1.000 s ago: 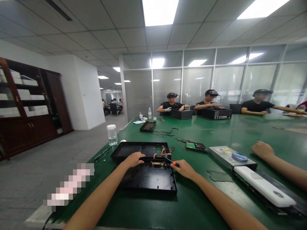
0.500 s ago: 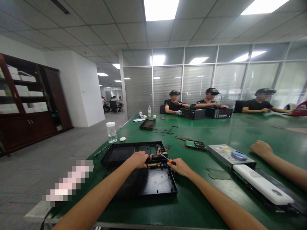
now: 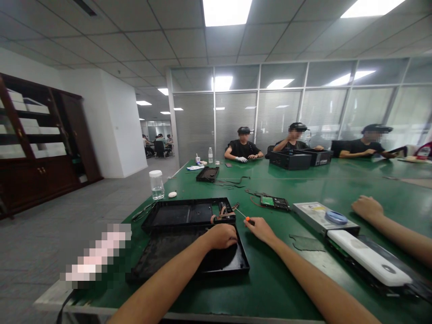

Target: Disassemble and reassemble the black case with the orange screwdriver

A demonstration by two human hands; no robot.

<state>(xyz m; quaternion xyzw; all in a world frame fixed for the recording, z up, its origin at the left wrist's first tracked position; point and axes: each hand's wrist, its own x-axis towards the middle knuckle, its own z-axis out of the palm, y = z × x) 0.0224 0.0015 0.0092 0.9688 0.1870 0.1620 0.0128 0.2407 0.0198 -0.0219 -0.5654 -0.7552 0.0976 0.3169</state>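
Observation:
My right hand (image 3: 262, 230) is closed around a screwdriver (image 3: 249, 220) with an orange and black handle. Its thin shaft points up and left, towards the ribbon cables (image 3: 222, 217) in the black case (image 3: 182, 213). Low over the near black panel (image 3: 222, 261), by its right side, is my left hand (image 3: 222, 236). Its fingers are curled inward, and whatever they hold is hidden. The near panel lies flat against the front of the case, both on the green table (image 3: 270, 279).
To the right are a metal box (image 3: 315, 218) with a blue round item (image 3: 336, 218), a white device (image 3: 369, 258) and another person's hand (image 3: 367, 209). Ahead lies a circuit board (image 3: 275, 203). A clear jar (image 3: 157, 185) stands left. Several people sit across, with black cases.
My left hand has moved right and nearer, from the case's inner edge to over the near panel. My right hand has drawn the screwdriver slightly right and up, away from the cables.

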